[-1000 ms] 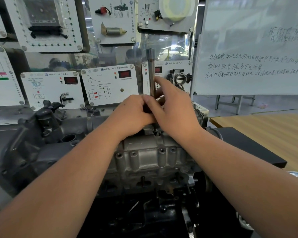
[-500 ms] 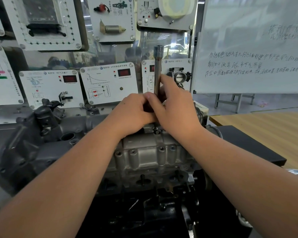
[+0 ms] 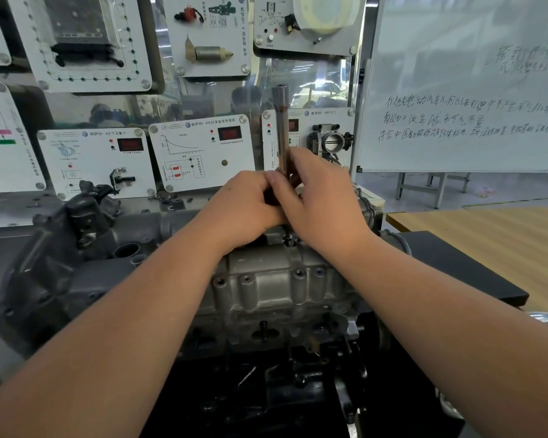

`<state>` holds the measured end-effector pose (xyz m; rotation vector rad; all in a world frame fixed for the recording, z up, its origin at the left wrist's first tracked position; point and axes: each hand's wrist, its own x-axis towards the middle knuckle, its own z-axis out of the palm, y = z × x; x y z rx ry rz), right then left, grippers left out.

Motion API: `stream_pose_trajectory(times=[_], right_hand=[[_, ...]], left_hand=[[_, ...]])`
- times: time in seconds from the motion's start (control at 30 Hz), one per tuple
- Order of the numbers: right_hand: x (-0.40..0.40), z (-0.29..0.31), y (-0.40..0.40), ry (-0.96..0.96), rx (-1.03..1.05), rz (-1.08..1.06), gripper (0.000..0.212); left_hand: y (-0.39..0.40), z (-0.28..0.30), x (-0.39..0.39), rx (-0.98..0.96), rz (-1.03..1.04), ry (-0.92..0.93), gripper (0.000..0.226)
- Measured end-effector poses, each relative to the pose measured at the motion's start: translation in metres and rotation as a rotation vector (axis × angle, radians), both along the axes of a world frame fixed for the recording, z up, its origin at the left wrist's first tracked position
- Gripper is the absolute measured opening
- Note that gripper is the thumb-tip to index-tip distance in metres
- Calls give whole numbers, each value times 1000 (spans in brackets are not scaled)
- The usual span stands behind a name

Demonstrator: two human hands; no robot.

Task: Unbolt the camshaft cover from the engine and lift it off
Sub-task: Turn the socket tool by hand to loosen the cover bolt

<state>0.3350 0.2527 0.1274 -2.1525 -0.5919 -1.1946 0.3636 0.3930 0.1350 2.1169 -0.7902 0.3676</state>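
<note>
Now both our hands, left [image 3: 247, 200] and right [image 3: 323, 200], grip the wrench [image 3: 281, 134]; we should keep it upright on the cover [image 3: 276, 289] bolt.

You are facing a dull grey cast-metal camshaft cover [image 3: 276, 279], rough and matt. Above it stands a rusty brown-stained steel wrench bar [image 3: 281, 128]. Right of the cover lies a smooth, pale striped wooden desk [image 3: 487, 241].

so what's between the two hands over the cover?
Head view: the upright socket wrench, gripped by left hand and right hand above the camshaft cover.
</note>
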Motion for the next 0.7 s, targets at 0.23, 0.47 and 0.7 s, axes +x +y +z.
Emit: stream_pose_trajectory(times=[0.23,0.47,0.7], right_hand=[[2,1,0,121,42,-15,21],[-2,2,0,37,67,4,24],[0,2,1,121,28,-35,35]], left_hand=[[2,-2,2,2,13,-4,15],[0,-1,0,-24,15,23,20],[-1,-1,-1,-6,4,48,5]])
